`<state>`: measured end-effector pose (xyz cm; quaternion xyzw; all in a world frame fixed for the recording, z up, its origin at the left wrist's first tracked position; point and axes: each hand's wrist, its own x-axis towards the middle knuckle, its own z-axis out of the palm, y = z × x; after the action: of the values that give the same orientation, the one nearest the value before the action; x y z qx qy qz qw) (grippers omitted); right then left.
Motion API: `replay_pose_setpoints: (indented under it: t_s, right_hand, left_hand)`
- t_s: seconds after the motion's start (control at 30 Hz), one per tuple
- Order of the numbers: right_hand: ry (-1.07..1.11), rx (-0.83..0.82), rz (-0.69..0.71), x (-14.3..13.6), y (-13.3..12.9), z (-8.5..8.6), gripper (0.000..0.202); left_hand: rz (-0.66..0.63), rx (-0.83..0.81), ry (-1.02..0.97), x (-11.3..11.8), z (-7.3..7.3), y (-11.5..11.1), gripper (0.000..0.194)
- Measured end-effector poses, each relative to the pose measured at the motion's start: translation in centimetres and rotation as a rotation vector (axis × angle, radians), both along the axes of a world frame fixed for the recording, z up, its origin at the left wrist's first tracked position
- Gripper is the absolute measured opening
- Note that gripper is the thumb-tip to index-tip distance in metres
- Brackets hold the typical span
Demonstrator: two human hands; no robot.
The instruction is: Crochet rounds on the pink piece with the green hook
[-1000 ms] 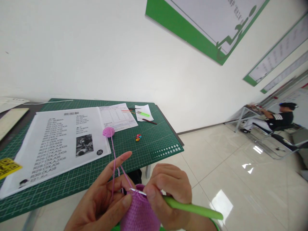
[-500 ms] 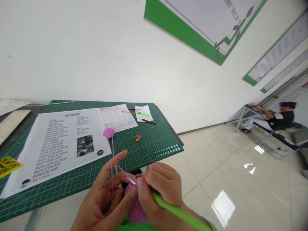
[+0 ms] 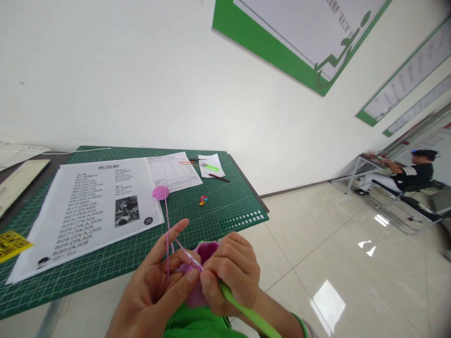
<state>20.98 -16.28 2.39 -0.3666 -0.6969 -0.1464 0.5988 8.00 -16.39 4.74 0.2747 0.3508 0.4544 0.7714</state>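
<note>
My left hand (image 3: 151,286) pinches the edge of a pink crocheted piece (image 3: 196,296), its index finger raised with pink yarn (image 3: 167,220) running over it. My right hand (image 3: 232,270) is closed round a crochet hook with a thick green handle (image 3: 243,307). The hook's metal shaft (image 3: 193,259) points up and left at the piece's edge, with yarn at it. From the fingers the yarn leads up to a small pink ball (image 3: 161,192) resting on a printed sheet (image 3: 105,211).
On the green cutting mat (image 3: 243,197) lie colourful stitch markers (image 3: 203,200), small green-handled snips (image 3: 210,166), a dark thin tool (image 3: 219,178) and a form (image 3: 172,171). A yellow card (image 3: 14,245) is at the left. A person (image 3: 412,171) sits at a table far right.
Both hands have shifted slightly; the crocheted piece has tilted, showing more of its opening. The hook handle has swung lower, and yarn now lies along its shaft.
</note>
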Motion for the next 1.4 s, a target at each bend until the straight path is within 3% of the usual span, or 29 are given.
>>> replay_pose_setpoints:
  t_s: [0.2,0.6,0.93,1.2,1.4]
  right_hand:
    - [0.049,-0.144,0.113,0.6,-1.5,1.9,0.027]
    - [0.199,-0.275,0.220,1.3,-2.8,2.9,0.034]
    - [0.242,-0.388,0.280,1.6,-3.3,3.4,0.038]
    - [0.172,-0.383,0.214,1.8,-3.4,3.2,0.038]
    - [0.209,-0.456,0.314,2.5,-3.3,3.0,0.040]
  left_hand:
    - [-0.170,-0.051,-0.091,-1.0,-0.6,0.1,0.064]
    - [-0.240,-0.058,-0.092,-1.0,0.2,-0.1,0.058]
    - [-0.321,0.003,-0.028,-1.3,-0.9,0.1,0.056]
    - [-0.327,0.013,-0.036,-1.2,-1.4,0.3,0.057]
    - [-0.373,0.028,-0.010,-1.5,-1.5,0.6,0.057]
